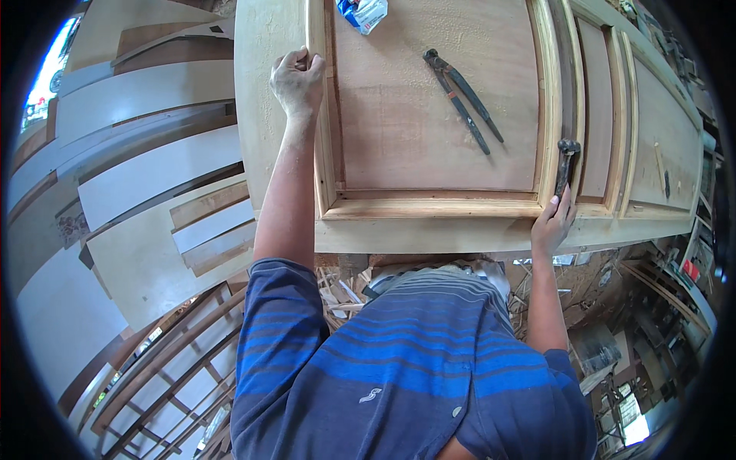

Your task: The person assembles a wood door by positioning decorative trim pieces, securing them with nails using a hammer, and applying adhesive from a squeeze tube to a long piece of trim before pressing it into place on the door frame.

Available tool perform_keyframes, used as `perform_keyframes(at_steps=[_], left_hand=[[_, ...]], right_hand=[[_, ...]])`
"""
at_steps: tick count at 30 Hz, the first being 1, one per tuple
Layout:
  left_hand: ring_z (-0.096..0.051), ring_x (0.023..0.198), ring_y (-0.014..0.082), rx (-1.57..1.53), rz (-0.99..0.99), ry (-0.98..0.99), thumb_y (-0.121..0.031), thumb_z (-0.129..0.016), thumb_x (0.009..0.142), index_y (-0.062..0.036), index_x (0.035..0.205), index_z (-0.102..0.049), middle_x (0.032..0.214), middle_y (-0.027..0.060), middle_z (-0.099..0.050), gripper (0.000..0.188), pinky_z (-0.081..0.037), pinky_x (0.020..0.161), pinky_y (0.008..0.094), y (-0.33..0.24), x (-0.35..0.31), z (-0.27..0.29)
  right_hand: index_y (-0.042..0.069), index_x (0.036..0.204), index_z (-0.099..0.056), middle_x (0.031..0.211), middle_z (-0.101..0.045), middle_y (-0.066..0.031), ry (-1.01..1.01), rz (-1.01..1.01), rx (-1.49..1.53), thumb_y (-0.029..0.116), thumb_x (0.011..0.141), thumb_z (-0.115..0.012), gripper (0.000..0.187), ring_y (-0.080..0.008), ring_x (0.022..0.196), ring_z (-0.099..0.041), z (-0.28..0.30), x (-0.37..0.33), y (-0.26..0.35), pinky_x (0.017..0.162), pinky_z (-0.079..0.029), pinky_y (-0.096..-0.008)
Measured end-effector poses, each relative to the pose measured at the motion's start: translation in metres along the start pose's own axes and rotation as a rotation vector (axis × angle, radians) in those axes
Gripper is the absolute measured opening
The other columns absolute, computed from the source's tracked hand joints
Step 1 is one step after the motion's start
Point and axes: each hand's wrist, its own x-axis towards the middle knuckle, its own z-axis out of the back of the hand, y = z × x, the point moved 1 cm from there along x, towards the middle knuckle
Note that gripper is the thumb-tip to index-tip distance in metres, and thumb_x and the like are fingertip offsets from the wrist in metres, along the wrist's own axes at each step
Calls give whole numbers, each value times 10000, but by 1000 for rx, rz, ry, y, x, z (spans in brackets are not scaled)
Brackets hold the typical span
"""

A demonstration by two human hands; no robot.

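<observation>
A pale wooden panelled door [399, 146] lies flat before me, with raised moulding strips [437, 208] framing its recessed panels. My left hand [297, 83] rests at the left moulding, its fingers curled in a pinch; whatever they hold, if anything, is too small to make out. At the near right corner of the large panel, my right hand [553, 221] grips a dark hammer [565, 165], its head pointing away from me. Inside the large panel lie black pincers [464, 100], their handles apart. A blue and white packet [363, 14] sits at the panel's far edge.
Stacked boards [161, 169] fill the left side, beside a slatted wooden frame [176, 391]. A thin stick [659, 165] and a small dark tool [668, 184] lie on the door's right panel. Wood scraps [341, 295] litter the floor below the near edge.
</observation>
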Motion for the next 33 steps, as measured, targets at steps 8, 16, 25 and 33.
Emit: perform_keyframes(at_steps=[8,16,25,33], left_hand=[[-766,920,229,-16,21,-4,-237,-854,847,-5,1141,-843,1067,154,-758,374,-605,914,355,-1,2,-1],[-754,905,229,43,-9,15,-234,-858,854,-5,1148,-839,1070,148,-750,374,-603,902,360,-5,-2,7],[-754,884,219,20,-9,-34,-215,-863,849,-3,1140,-841,1074,149,-749,361,-607,890,350,-2,3,-1],[-776,882,245,-28,23,-17,-186,-840,833,-2,1095,-840,1051,163,-754,320,-623,862,372,-5,-1,2]], right_hand=[[69,1578,-571,1307,-618,-247,-24,20,-13,234,1152,-521,460,-428,1181,-633,-1,-2,-1,1011,-521,-532],[69,1583,-567,1333,-614,-248,-9,6,8,236,1154,-520,463,-434,1202,-629,-1,-4,-1,1031,-514,-538],[65,1581,-567,1341,-603,-245,-19,11,-1,234,1158,-516,458,-437,1206,-630,-1,-1,1,1030,-514,-538],[34,1570,-567,1324,-604,-251,-8,16,1,229,1157,-514,460,-437,1194,-630,0,-3,2,1006,-521,-537]])
